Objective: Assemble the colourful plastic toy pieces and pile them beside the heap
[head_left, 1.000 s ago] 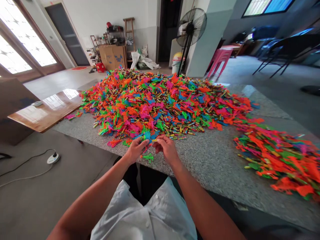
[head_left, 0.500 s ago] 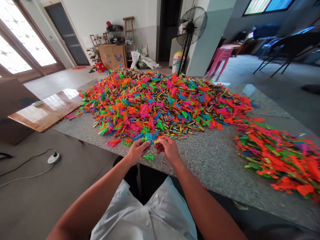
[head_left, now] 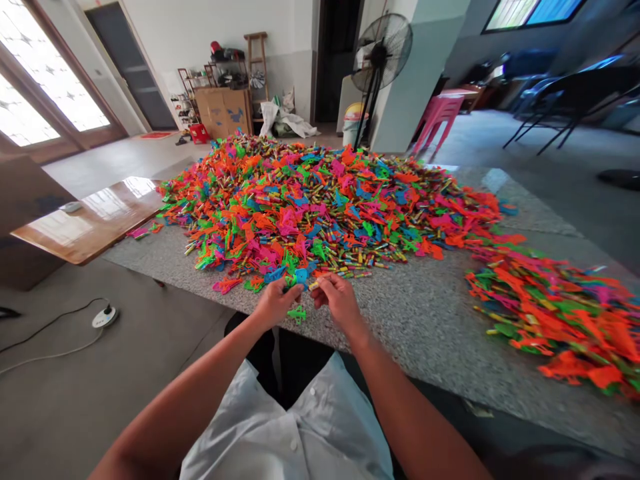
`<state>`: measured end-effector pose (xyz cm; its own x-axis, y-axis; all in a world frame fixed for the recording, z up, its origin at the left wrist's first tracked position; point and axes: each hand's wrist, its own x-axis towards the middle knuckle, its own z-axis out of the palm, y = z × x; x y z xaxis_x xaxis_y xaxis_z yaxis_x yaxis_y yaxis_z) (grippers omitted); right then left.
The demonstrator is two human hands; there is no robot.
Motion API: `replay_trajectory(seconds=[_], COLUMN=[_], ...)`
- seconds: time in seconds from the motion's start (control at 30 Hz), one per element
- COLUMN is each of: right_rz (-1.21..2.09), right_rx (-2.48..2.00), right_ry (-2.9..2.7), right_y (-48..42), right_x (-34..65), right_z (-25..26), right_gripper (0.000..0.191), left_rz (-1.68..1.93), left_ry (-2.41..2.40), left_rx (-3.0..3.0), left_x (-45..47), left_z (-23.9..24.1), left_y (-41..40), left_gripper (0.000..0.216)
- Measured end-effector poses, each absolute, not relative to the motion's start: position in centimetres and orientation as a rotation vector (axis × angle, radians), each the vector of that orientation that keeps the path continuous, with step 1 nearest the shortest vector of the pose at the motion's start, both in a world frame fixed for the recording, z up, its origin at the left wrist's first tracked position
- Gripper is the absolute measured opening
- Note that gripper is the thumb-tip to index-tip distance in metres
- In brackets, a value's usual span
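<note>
My left hand (head_left: 275, 301) is closed on a flat blue plastic piece (head_left: 301, 275), pinched between thumb and fingers at the table's near edge. Just to its right, my right hand (head_left: 336, 298) pinches a small yellow tube (head_left: 314, 286), whose tip points toward the blue piece. A small gap seems to lie between the two. Below my hands a bright green plastic piece (head_left: 297, 314) rests on the speckled stone table (head_left: 400, 313). Right behind them rises a large heap (head_left: 280, 220) of orange, pink, green and blue plastic pieces mixed with small yellow-and-red tubes.
A second pile (head_left: 565, 320), mostly orange and green, lies at the table's right. A glossy wooden board (head_left: 90, 220) adjoins the left side. Beyond stand a black fan (head_left: 379, 57), pink stools (head_left: 441, 120) and a cardboard box (head_left: 227, 110). A white power socket (head_left: 105, 317) sits on the floor.
The blue piece has turned slightly in my left hand, its thumb shifting a little. My right hand keeps its pinch on the tube. The whole view has drifted slightly.
</note>
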<state>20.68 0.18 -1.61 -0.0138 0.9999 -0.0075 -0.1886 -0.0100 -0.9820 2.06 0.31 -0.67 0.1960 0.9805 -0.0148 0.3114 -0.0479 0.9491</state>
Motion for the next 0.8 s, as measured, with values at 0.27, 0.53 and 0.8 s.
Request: replay_trajectory(seconds=[0.27,0.53,0.8], right_rz=[1.146,1.234,1.365], right_rx=[-1.157,-1.161,-1.260], right_ry=[-1.196,-1.149,-0.883], right_y=[-1.3,-1.0,-1.2], right_x=[21.4,22.6,22.6], right_z=[-2.3,-3.2,-4.7], right_gripper=[0.034,0.038,0.036], left_rz=[0.813,0.813,0.765], left_ry=[1.174,1.288,1.308], left_rx=[1.400,1.585,1.656], left_x=[3.3,4.5,6.2], left_z=[-1.7,-1.9,-3.5], left_y=[0.1,0.0,-0.6], left_gripper=[0.050,0.041,0.037])
